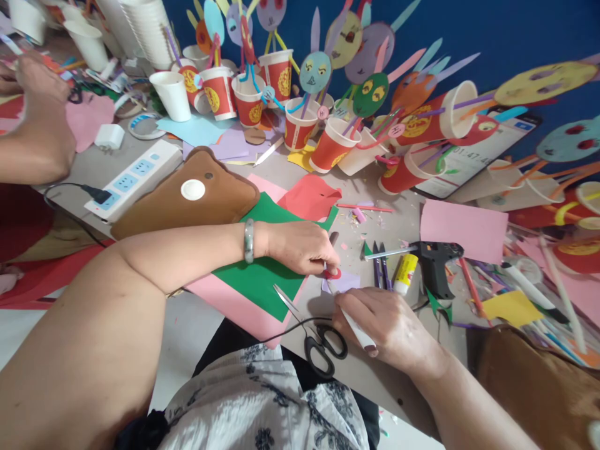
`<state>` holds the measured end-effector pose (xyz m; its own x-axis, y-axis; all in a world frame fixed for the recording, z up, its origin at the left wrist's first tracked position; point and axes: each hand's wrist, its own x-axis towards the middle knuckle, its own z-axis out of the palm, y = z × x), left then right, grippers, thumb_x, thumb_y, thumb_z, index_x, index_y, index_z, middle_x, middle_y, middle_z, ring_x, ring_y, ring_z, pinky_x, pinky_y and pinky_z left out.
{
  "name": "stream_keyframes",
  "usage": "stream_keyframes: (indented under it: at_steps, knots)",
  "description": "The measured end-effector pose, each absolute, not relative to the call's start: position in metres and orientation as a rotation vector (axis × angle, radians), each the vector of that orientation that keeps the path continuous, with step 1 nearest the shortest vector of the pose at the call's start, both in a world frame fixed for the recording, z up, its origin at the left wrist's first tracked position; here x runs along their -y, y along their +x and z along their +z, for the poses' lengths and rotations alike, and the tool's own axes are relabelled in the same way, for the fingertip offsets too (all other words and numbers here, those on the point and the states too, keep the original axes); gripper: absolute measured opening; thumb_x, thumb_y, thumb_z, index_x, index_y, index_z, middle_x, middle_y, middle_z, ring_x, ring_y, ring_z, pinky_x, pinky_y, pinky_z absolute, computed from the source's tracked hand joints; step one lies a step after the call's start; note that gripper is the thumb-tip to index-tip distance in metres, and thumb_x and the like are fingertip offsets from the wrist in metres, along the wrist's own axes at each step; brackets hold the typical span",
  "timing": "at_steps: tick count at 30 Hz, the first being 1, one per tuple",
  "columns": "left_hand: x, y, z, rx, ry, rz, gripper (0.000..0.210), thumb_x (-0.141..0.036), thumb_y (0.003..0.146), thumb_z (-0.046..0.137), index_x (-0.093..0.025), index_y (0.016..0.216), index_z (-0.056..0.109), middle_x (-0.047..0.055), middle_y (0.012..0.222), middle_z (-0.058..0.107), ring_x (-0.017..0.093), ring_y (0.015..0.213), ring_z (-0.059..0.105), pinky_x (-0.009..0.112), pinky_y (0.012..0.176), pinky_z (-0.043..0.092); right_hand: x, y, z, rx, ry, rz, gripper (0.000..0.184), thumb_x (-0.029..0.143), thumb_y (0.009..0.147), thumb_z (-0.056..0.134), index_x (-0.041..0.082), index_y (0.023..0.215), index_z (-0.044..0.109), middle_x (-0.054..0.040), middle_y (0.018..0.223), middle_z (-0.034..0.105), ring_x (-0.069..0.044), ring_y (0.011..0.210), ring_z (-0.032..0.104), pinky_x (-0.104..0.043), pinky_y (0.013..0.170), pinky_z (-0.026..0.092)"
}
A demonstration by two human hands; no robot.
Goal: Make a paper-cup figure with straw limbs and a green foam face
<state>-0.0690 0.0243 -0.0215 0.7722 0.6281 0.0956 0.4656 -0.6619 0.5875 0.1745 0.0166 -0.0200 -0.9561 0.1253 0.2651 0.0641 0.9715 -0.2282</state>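
At table edge, amid craft clutter: left hand (302, 247) presses fingertips on small red paper ring (334, 273), pinning it flat over pale lilac paper scrap (344, 282). Right hand (389, 325) closed around white pen (352, 320), tip angled to ring, wrist resting on table for steadiness. Black-handled scissors (319, 340) lie just beside, blades parted. Green paper sheet (262, 269) under left wrist. Glue stick (405, 274) and black glue gun (435, 262) near right hand. Another person's hand (40, 134) far left.
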Motion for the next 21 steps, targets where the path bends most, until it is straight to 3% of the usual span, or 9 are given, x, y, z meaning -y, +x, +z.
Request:
stream_keyframes:
  at_steps: [11, 21]
  knots:
    - [-0.023, -0.07, -0.021, -0.803, 2.425, 0.395, 0.029, -0.008, 0.082, 0.058, -0.022, 0.098, 0.077, 0.002, 0.084, 0.079, 0.015, 0.072, 0.069, 0.026, 0.065, 0.042, -0.031, 0.177, -0.017, 2.707, -0.398, 0.611, 0.004, 0.018, 0.094, 0.057, 0.019, 0.095, 0.06, 0.0033, 0.066, 0.06, -0.009, 0.052, 0.054, -0.022, 0.051, 0.038]
    - [-0.023, -0.07, -0.023, -0.819, 2.43, 0.413, 0.027, -0.008, 0.081, 0.059, -0.022, 0.095, 0.077, 0.002, 0.078, 0.077, 0.015, 0.066, 0.065, 0.027, 0.061, 0.041, -0.031, 0.174, -0.006, 2.494, -0.591, 0.802, 0.009, 0.018, 0.091, 0.059, 0.023, 0.092, 0.066, -0.0008, 0.078, 0.073, -0.011, 0.057, 0.064, -0.023, 0.054, 0.049]
